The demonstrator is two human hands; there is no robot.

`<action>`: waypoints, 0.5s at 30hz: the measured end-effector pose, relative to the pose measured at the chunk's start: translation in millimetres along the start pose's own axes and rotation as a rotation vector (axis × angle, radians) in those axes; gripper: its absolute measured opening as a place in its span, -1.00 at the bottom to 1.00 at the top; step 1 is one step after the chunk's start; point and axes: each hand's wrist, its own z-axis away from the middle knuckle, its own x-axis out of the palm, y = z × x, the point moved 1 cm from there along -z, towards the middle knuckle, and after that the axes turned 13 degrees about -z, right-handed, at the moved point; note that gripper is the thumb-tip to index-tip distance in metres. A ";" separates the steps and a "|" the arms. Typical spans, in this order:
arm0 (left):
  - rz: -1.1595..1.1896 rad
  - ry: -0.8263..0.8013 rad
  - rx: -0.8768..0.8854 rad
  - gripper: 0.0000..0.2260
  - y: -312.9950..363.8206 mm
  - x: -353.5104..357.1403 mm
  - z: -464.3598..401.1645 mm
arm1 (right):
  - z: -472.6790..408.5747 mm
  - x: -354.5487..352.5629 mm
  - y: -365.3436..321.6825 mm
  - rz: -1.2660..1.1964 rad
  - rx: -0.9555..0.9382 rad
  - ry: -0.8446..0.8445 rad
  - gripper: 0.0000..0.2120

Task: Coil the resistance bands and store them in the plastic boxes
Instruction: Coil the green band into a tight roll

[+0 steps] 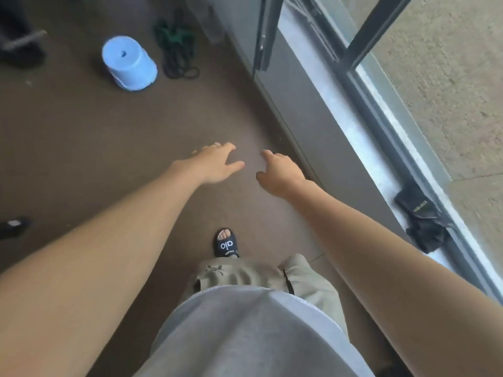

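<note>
A tangle of dark green and black resistance bands (177, 50) lies on the brown floor at the top, near the wall. Just left of it stands a light blue plastic box (129, 63), round and turned upside down. Both of my arms stretch forward over the floor, well short of the bands. My left hand (217, 161) has its fingers spread and holds nothing. My right hand (277, 170) hangs with loosely curled fingers, also holding nothing. The two hands are a small gap apart.
A grey wall base and a window sill (353, 126) run along the right, with a dark window frame above. A black cloth (419, 216) lies on the sill. Dark gym equipment (21, 42) sits at top left. My sandalled foot (227, 243) stands below my hands.
</note>
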 end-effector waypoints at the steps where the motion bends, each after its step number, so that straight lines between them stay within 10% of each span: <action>1: 0.005 0.007 -0.019 -0.43 -14.6 -4.3 -4.1 | -8.4 1.0 -15.8 0.012 -0.019 -0.008 -0.48; 15: 0.187 -0.027 -0.247 -0.55 -145.7 -62.0 -70.5 | -149.6 -7.8 -144.1 0.114 -0.165 -0.215 -0.48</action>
